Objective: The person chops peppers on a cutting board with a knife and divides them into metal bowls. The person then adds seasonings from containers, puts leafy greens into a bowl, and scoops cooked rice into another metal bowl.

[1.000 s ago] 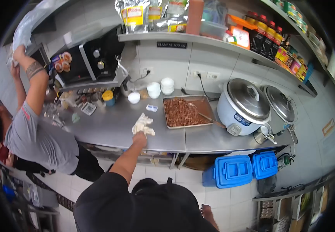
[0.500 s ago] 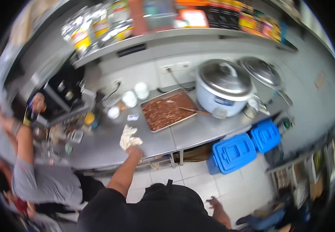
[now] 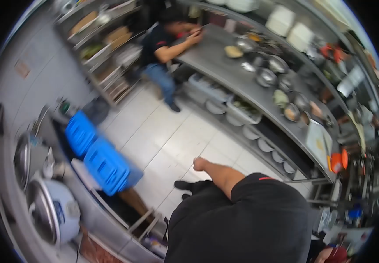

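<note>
My right hand (image 3: 200,164) reaches forward over the tiled floor with its fingers curled in. Nothing shows in it, and it touches no surface. My left hand is out of view. To the left, a large rice cooker (image 3: 70,217) with a metal lid stands on the steel counter. Part of a tray (image 3: 91,255) of brown food lies beside it at the bottom edge. Two blue lidded bins (image 3: 106,166) stand on the floor between that counter and my hand.
A steel worktable (image 3: 215,48) at the right carries several metal bowls (image 3: 266,76) and a white cutting board (image 3: 320,138). Food tubs (image 3: 244,111) stand on its lower shelf. A seated person (image 3: 154,55) leans on its far end. Storage racks (image 3: 97,57) stand at the upper left.
The view has swung far to the right, from the counter to the worktable. My left hand and the white cloth it was on have left view. My right hand's fingers have curled in.
</note>
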